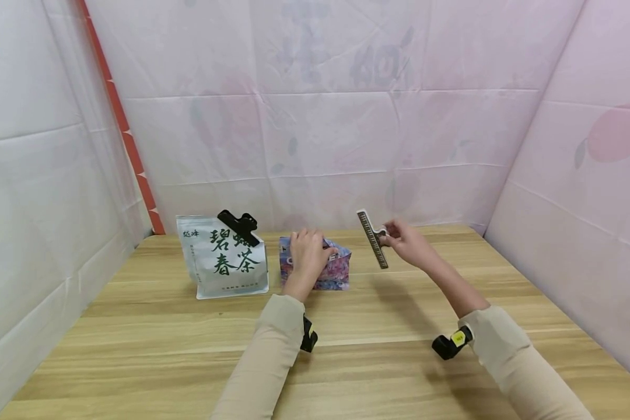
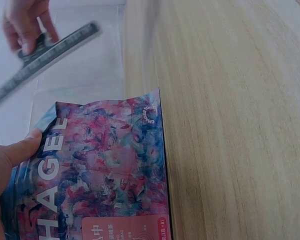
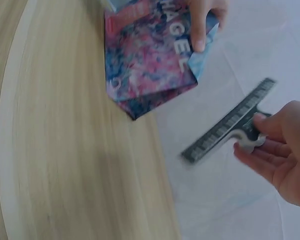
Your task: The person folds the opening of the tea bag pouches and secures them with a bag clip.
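A pink and blue patterned tea bag (image 1: 337, 275) stands on the wooden table. My left hand (image 1: 307, 256) grips its top edge from above, the thumb lying on the lettered front (image 2: 97, 165) in the left wrist view. The top is folded over at one corner. My right hand (image 1: 408, 244) pinches the handle of a long sealing clip (image 1: 373, 239) with a piano-key pattern. It holds the clip in the air to the right of the bag, apart from it; the right wrist view shows the clip's long bar (image 3: 225, 125) tilted.
To the left stands a white tea bag (image 1: 231, 268) with green characters, a black clip (image 1: 239, 226) fastened at its top right corner. White cloth walls (image 1: 315, 134) rise behind and at both sides of the table (image 1: 152, 344).
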`<state>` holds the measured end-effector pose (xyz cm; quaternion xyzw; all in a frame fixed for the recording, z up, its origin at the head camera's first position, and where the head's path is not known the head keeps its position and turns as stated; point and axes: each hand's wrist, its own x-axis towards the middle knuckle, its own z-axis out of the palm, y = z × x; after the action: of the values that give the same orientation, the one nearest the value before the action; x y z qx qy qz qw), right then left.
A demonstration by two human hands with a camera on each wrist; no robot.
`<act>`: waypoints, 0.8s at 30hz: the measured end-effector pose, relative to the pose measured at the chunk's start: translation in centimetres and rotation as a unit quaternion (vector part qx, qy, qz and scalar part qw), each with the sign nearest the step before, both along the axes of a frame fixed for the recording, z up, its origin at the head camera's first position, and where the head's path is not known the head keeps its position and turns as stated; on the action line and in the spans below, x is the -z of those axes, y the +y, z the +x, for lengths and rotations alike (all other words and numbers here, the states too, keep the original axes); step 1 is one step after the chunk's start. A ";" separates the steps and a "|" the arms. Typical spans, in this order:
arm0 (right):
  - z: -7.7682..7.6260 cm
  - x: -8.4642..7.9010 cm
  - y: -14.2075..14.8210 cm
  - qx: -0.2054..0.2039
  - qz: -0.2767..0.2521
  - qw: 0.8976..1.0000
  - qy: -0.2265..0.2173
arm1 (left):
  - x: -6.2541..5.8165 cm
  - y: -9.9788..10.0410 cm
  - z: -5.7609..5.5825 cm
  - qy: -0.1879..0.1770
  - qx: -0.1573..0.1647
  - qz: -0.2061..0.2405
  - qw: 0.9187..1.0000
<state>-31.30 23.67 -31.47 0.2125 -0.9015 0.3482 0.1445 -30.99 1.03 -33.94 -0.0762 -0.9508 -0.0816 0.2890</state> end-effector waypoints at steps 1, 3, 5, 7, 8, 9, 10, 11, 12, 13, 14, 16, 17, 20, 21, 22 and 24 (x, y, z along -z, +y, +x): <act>0.1 -0.1 -0.2 0.000 -0.019 1.000 -0.004 | 0.0 0.0 0.0 -0.001 0.001 0.001 1.000; 0.1 -0.4 -0.7 0.004 -0.048 0.999 0.000 | 0.0 0.0 -0.1 -0.001 0.001 0.002 1.000; 0.2 -0.5 -1.2 0.005 -0.075 0.997 0.014 | 0.1 0.0 -0.1 0.000 0.002 0.003 1.000; 0.6 -0.9 -1.8 -0.005 -0.114 0.993 0.021 | 0.1 0.1 -0.2 -0.001 0.002 0.004 1.000; 0.9 -1.2 -2.3 -0.009 -0.126 0.992 0.028 | 0.1 0.1 -0.2 0.001 0.003 0.006 1.000; 1.0 -1.2 -2.6 -0.014 -0.141 0.989 0.032 | 0.2 0.1 -0.2 0.000 0.003 0.008 1.000; 0.9 -1.1 -2.8 -0.017 -0.154 0.987 0.038 | 0.2 0.1 -0.2 0.000 0.003 0.009 1.000; 0.9 -1.0 -3.0 -0.020 -0.167 0.985 0.042 | 0.2 0.1 -0.2 -0.002 0.003 0.011 1.000; 0.8 -0.9 -3.2 -0.020 -0.175 0.983 0.045 | 0.2 0.1 -0.2 -0.003 0.003 0.013 1.000; 0.8 -0.9 -3.4 -0.017 -0.179 0.982 0.049 | 0.2 0.1 -0.2 -0.004 0.004 0.014 1.000; 0.3 -0.5 -3.3 -0.017 -0.185 0.981 0.055 | 0.2 0.1 -0.2 -0.005 0.004 0.014 1.000; -0.2 -0.1 -3.4 -0.016 -0.197 0.978 0.064 | 0.2 0.2 -0.1 -0.009 0.003 0.013 1.000; -0.2 -0.1 -3.5 -0.014 -0.200 0.977 0.068 | 0.2 0.2 -0.1 -0.010 0.003 0.013 1.000; -0.1 -0.2 -3.9 -0.008 -0.204 0.976 0.074 | 0.2 0.1 -0.2 -0.008 0.001 0.010 1.000; -0.2 -0.2 -4.1 -0.008 -0.205 0.976 0.075 | 0.2 0.1 -0.2 -0.006 0.001 0.010 1.000; -0.2 -0.3 -4.2 -0.007 -0.205 0.976 0.075 | 0.2 0.1 -0.2 -0.004 0.001 0.010 1.000; -0.3 -0.3 -4.5 -0.007 -0.206 0.976 0.071 | 0.2 0.1 -0.3 -0.005 0.000 0.009 1.000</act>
<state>-31.59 19.21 -31.21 0.2091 -0.7962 0.5113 0.2466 -31.25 1.13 -34.11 -0.0728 -0.9515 -0.0903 0.2851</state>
